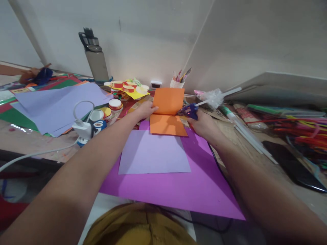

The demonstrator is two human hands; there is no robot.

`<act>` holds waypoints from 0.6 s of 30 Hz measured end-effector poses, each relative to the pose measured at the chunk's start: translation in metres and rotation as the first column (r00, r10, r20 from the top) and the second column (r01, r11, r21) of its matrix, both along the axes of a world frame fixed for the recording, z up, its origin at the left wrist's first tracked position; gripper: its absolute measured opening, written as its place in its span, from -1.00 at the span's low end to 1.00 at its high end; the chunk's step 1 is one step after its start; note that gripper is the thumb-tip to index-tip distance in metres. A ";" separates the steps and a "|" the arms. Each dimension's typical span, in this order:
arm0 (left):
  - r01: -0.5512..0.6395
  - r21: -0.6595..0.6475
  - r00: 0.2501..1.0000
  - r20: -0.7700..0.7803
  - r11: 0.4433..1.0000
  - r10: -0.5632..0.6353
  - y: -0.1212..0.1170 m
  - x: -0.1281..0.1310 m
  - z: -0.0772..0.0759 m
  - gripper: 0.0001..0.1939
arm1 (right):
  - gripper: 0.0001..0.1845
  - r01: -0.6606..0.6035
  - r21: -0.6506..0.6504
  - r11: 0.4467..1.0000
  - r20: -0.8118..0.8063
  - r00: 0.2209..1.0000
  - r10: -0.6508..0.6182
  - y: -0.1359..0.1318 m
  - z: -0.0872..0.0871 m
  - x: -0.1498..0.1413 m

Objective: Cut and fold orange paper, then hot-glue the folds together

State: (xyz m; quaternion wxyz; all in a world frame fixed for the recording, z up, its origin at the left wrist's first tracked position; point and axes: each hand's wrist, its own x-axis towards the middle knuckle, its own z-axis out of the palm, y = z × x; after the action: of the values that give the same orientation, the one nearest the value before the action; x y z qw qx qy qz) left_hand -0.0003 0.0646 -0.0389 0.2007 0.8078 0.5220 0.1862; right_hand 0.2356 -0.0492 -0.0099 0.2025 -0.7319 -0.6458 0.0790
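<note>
My right hand (pixel 203 124) is closed round a dark blue hot glue gun (pixel 189 110), with a clear glue stick (pixel 201 103) coming out of its back. The gun's nozzle points left, at the fold of an orange paper (pixel 168 101). One half of that paper stands up; the other lies flat toward me. At its left edge, my left hand (pixel 146 109) pinches the raised half. Beneath lie a lilac sheet (pixel 154 156) and a large purple sheet (pixel 204 183), which hangs over the table's front edge.
On the left are lilac papers (pixel 61 105), a white plug (pixel 83 129), small jars (pixel 115 104) and a grey bottle (pixel 96 63). A cup of pens (pixel 177 83) stands at the back. To the right lie glue sticks (pixel 251 141), a black phone (pixel 293 166) and pipe cleaners (pixel 306 131).
</note>
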 end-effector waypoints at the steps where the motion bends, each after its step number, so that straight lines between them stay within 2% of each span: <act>1: -0.002 -0.002 1.000 0.002 1.000 0.002 0.000 0.000 0.000 -0.68 | -0.57 0.000 0.000 1.000 0.005 1.000 0.000 0.000 0.000 0.000; 6: -0.013 -0.002 1.000 -0.011 1.000 0.013 -0.004 0.001 0.005 -0.69 | -0.57 0.012 -0.020 1.000 -0.004 1.000 -0.012 0.000 -0.002 -0.006; 15: -0.035 0.003 0.998 -0.053 0.999 0.035 -0.008 0.001 0.007 -0.64 | -0.59 -0.080 -0.031 0.996 -0.062 0.995 0.078 -0.001 0.004 -0.040; 18: -0.022 -0.003 0.999 -0.031 1.000 0.022 -0.008 0.002 0.007 -0.66 | -0.58 -0.114 -0.015 0.993 -0.106 0.988 0.111 -0.001 0.004 -0.042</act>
State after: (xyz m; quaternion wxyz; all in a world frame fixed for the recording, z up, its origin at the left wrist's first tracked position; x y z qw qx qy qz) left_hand 0.0014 0.0570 -0.0316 0.1920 0.8045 0.5342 0.1751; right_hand 0.1941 -0.0502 -0.0059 0.2237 -0.6912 -0.6736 0.1356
